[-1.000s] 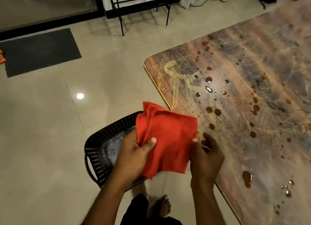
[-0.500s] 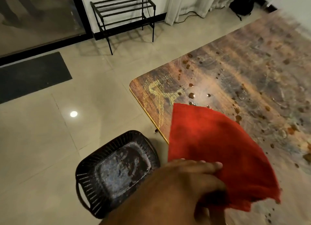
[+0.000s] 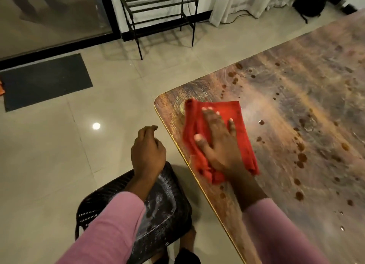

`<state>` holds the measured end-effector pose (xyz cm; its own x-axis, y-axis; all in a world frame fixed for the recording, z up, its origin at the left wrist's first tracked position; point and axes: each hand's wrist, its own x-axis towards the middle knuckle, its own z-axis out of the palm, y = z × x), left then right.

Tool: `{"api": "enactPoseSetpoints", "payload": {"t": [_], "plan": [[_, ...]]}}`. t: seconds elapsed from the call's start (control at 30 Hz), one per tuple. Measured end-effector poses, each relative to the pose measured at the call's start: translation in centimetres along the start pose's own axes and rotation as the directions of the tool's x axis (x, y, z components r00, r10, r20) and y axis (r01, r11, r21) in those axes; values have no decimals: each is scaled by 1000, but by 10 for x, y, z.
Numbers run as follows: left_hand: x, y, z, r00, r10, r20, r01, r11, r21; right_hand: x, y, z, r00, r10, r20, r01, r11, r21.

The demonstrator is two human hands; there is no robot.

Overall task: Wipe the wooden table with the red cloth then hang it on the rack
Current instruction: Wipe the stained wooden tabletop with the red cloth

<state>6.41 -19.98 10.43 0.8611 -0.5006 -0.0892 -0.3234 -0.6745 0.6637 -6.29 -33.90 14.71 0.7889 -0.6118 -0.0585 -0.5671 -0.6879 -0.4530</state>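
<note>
Red folded cloth (image 3: 237, 113) lies flat on the spotty brown wooden table (image 3: 296, 105), under the right hand (image 3: 219, 143) with its fingers spread. Left hand (image 3: 147, 151) hangs loosely curled, holding nothing.

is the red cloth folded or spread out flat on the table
Folded, partly bunched. The red cloth lies in layers under the flat right hand on the wooden table, with ridges gathered along its left edge.
</note>
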Motion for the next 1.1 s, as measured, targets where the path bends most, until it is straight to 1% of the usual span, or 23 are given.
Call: {"api": "enactPoseSetpoints", "payload": {"t": [0.03, 0.07, 0.1, 0.17, 0.23, 0.3, 0.37, 0.43, 0.57, 0.67, 0.73, 0.8, 0.87, 0.93, 1.0, 1.03, 1.1], "plan": [[5, 1, 6, 1000, -6, -14, 6, 1000, 12, 5, -1, 6, 1000, 0, 16, 2, 991, -136], [9, 3, 10, 999, -22, -25, 22, 1000, 10, 7, -3, 10, 999, 4, 31, 3, 972, -235], [13, 5, 13, 998, -52, -41, 52, 999, -7, 11, -4, 15, 999, 25, 24, -18, 961, -274], [23, 8, 18, 990, -115, -76, 111, 992, -61, 12, -8, 17, 998, 66, -14, -67, 962, -265], [33, 11, 18, 984, -135, -115, 124, 988, -93, 13, -5, 17, 993, 112, -46, -120, 962, -246], [43, 12, 16, 981, -133, -144, 121, 989, -86, 19, -6, 16, 990, 142, -26, -144, 955, -261], [53, 12, 13, 981, -121, -150, 110, 991, -80, 21, -10, 20, 991, 133, -4, -128, 942, -312], [62, 13, 11, 988, -85, -131, 74, 993, -92, 21, -8, 23, 993, 120, -20, -120, 939, -322], [66, 21, 7, 998, 58, -40, -62, 993, -96, 23, 0, 23, 994, 102, -38, -109, 950, -294], [68, 15, 8, 991, 105, -78, -108, 993, -40, 41, 3, 20, 995, 91, -29, -96, 958, -269], [69, 11, 11, 989, 113, -94, -117, 993, -33, 60, -2, 18, 999, 41, -3, -40, 968, -246], [70, 10, 12, 990, 86, -109, -91, 995, -47, 71, -18, 21, 994, -84, 71, 98, 970, -223], [72, 7, 14, 988, 69, -138, -81, 994, -79, 66, -33, 26, 961, -223, 164, 254, 946, -204], [75, -2, 15, 985, 109, -136, -130, 980, -154, 53, -34, 27, 929, -299, 216, 341, 921, -191], [80, -13, 17, 977, 175, -119, -201, 945, -259, 42, -24, 24, 921, -314, 232, 357, 917, -176], [83, -17, 20, 971, 203, -122, -229, 937, -263, 40, -17, 21, 925, -308, 224, 348, 922, -169], [87, -18, 23, 968, 213, -134, -237, 951, -199, 45, -6, 17, 947, -270, 176, 298, 942, -157]]}}
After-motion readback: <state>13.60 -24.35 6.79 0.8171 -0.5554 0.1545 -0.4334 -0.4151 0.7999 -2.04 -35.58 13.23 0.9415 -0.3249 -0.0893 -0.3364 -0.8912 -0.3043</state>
